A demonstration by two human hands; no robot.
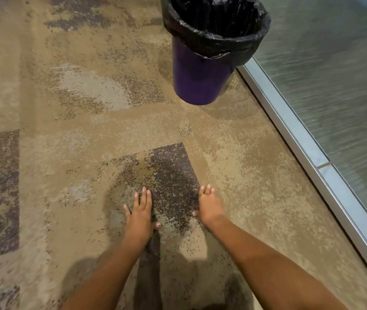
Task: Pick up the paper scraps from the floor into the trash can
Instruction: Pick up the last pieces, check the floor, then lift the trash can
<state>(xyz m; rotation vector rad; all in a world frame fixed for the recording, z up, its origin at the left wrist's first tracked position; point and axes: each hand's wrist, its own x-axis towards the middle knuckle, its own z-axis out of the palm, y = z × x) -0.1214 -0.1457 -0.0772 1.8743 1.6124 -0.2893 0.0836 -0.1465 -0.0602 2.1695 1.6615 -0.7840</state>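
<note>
Both arms were seen stretched forward and down over the carpeted floor (66, 113), bare to the bottom edge of the frame. The left hand (141, 214) was held flat, palm down, fingers straight and close together, thumb stuck out to the inner side; nothing was held in it. The right hand (209, 205) was likewise spread flat with fingers straight and nothing gripped, thumb pointed inward toward the left hand. The two hands were set apart, side by side, at either edge of a dark speckled patch (173, 175) woven into the tan carpet. Whether the palms were pressed on the carpet or held just above it could not be told; a dark shadow (149, 265) was cast below the left wrist. The trash can (198, 83), purple and upright, was placed on the floor well ahead of the hands, toward the upper right, just beside a metal frame rail (289, 130). A black bag liner (218, 39) was folded over its rim; the contents were hidden in the dark of the bag. A frosted glass panel (334, 63) was seen above the rail along the right side. The carpet was patterned in tan, grey and purple-brown blotches, and the view was slightly blurred.
</note>
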